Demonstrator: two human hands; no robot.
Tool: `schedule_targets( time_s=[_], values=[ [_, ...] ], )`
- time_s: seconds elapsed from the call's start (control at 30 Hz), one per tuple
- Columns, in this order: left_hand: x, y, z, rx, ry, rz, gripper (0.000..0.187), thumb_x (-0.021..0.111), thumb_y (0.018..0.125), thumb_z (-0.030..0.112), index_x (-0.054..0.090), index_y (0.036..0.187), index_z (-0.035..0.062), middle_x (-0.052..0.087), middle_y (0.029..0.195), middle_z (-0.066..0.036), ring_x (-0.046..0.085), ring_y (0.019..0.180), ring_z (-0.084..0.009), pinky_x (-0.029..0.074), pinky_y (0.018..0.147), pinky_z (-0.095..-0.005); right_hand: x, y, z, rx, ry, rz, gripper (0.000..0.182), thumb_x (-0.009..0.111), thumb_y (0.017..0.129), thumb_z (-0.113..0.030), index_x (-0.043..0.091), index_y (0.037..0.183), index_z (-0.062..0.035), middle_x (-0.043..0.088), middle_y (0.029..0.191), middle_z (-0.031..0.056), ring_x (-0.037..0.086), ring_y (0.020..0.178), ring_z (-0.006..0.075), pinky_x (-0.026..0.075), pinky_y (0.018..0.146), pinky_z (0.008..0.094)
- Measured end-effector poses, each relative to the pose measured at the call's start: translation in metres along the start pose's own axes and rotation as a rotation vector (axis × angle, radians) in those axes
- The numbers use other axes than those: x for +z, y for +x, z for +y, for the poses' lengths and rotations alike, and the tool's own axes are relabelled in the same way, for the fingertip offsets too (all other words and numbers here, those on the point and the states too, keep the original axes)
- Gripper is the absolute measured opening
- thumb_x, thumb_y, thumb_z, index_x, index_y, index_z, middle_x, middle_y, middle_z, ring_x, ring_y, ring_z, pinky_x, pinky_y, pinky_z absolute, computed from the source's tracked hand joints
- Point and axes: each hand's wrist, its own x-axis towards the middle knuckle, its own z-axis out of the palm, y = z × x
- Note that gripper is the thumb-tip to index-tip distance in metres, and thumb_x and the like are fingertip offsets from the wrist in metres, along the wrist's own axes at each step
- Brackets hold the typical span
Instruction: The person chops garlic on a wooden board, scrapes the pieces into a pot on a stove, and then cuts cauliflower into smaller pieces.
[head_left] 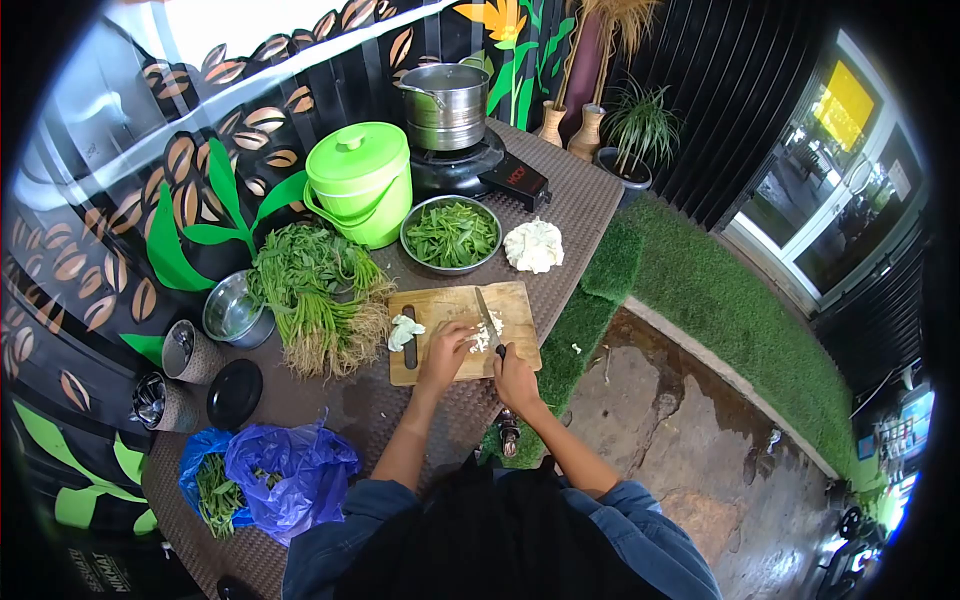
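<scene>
My right hand (515,377) is wrapped round the dark handle of a knife (486,312), its blade pointing away from me over the wooden cutting board (515,295). Small chopped white pieces (480,340), perhaps cauliflower, lie beside the blade. My left hand (449,350) is to the left of these pieces, fingers curled together; what they hold, if anything, is hidden. A pale green-white leafy bit (405,332) rests over the board's dark handle slot at the left. Past the board's far right corner sits a white cauliflower head (534,246).
Around the board are a bowl of cut greens (451,236), rooted leafy greens (325,300), a lime-green lidded bucket (360,185), and a metal bowl (237,310). A steel pot (446,110) stands on a gas stove (460,168). Blue plastic bags (290,475) lie near left.
</scene>
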Motion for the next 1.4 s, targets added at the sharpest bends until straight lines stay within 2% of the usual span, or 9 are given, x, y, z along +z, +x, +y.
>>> schedule_targets(
  time_s=[0.03, 0.17, 0.6, 0.87, 1.1, 1.17, 1.2, 1.33, 1.4],
  values=[
    [0.000, 0.001, -0.003, 0.100, 0.056, -0.044, 0.017, 0.067, 0.080, 0.006, 0.070, 0.096, 0.0012, 0.067, 0.093, -0.012, 0.059, 0.098, -0.0269, 0.050, 0.079, -0.0356, 0.001, -0.001, 0.000, 0.000, 0.000, 0.000, 0.029, 0.043, 0.095, -0.025, 0.041, 0.101, 0.0034, 0.060, 0.076, 0.0331, 0.060, 0.076, 0.0496, 0.047, 0.069, 0.0567],
    [0.005, -0.001, -0.010, 0.046, -0.012, -0.149, 0.016, 0.068, 0.080, 0.007, 0.071, 0.094, 0.0006, 0.068, 0.093, -0.012, 0.060, 0.094, -0.0286, 0.049, 0.083, -0.0355, 0.011, -0.002, -0.001, 0.041, -0.037, -0.050, 0.032, 0.043, 0.096, -0.027, 0.042, 0.102, 0.0043, 0.061, 0.078, 0.0334, 0.061, 0.078, 0.0498, 0.048, 0.070, 0.0562],
    [0.023, -0.021, -0.009, 0.023, 0.137, 0.110, 0.012, 0.071, 0.076, 0.004, 0.072, 0.088, 0.0006, 0.069, 0.089, -0.010, 0.062, 0.088, -0.0246, 0.052, 0.075, -0.0333, 0.024, 0.004, -0.014, 0.107, -0.274, -0.109, 0.036, 0.047, 0.092, -0.022, 0.040, 0.115, 0.0051, 0.064, 0.091, 0.0300, 0.064, 0.088, 0.0442, 0.051, 0.079, 0.0510],
    [0.025, -0.022, -0.003, -0.009, 0.095, 0.164, 0.012, 0.070, 0.076, 0.003, 0.072, 0.087, 0.0011, 0.069, 0.089, -0.010, 0.062, 0.084, -0.0250, 0.052, 0.074, -0.0338, 0.005, 0.018, -0.022, 0.059, -0.204, -0.165, 0.030, 0.048, 0.091, -0.017, 0.040, 0.111, 0.0051, 0.064, 0.091, 0.0288, 0.064, 0.090, 0.0436, 0.052, 0.079, 0.0494],
    [0.029, -0.021, -0.003, -0.008, 0.122, 0.211, 0.010, 0.071, 0.074, 0.003, 0.072, 0.084, 0.0016, 0.069, 0.087, -0.009, 0.062, 0.084, -0.0247, 0.051, 0.075, -0.0342, 0.027, 0.018, -0.014, 0.041, -0.259, -0.100, 0.029, 0.048, 0.091, -0.017, 0.040, 0.108, 0.0058, 0.064, 0.088, 0.0292, 0.065, 0.083, 0.0443, 0.054, 0.069, 0.0489],
    [0.029, -0.025, -0.007, -0.007, 0.120, 0.206, 0.011, 0.072, 0.074, 0.002, 0.072, 0.085, 0.0018, 0.069, 0.086, -0.009, 0.062, 0.084, -0.0249, 0.052, 0.074, -0.0337, 0.018, 0.025, -0.015, 0.040, -0.257, -0.127, 0.034, 0.047, 0.093, -0.022, 0.040, 0.114, 0.0044, 0.065, 0.087, 0.0275, 0.067, 0.083, 0.0395, 0.054, 0.071, 0.0468],
    [0.028, -0.025, -0.004, -0.022, 0.108, 0.210, 0.011, 0.072, 0.074, 0.002, 0.072, 0.084, 0.0017, 0.069, 0.086, -0.009, 0.062, 0.083, -0.0248, 0.052, 0.074, -0.0336, 0.013, 0.021, -0.019, 0.052, -0.183, -0.141, 0.030, 0.047, 0.092, -0.020, 0.040, 0.109, 0.0045, 0.063, 0.088, 0.0310, 0.064, 0.086, 0.0460, 0.052, 0.073, 0.0512],
    [0.025, -0.023, 0.000, -0.018, 0.097, 0.215, 0.010, 0.071, 0.074, 0.001, 0.072, 0.083, 0.0013, 0.069, 0.085, -0.009, 0.062, 0.084, -0.0249, 0.052, 0.074, -0.0333, 0.033, 0.007, -0.020, 0.105, -0.186, -0.020, 0.034, 0.046, 0.093, -0.024, 0.041, 0.110, 0.0042, 0.062, 0.092, 0.0312, 0.062, 0.090, 0.0463, 0.050, 0.077, 0.0533],
    [0.029, -0.023, -0.005, -0.023, 0.070, 0.223, 0.009, 0.071, 0.074, 0.002, 0.072, 0.083, 0.0010, 0.069, 0.086, -0.009, 0.062, 0.084, -0.0250, 0.052, 0.074, -0.0331, 0.033, 0.021, -0.010, 0.105, -0.174, -0.081, 0.034, 0.046, 0.093, -0.025, 0.041, 0.111, 0.0041, 0.062, 0.093, 0.0314, 0.062, 0.090, 0.0466, 0.050, 0.076, 0.0531]
  ],
)
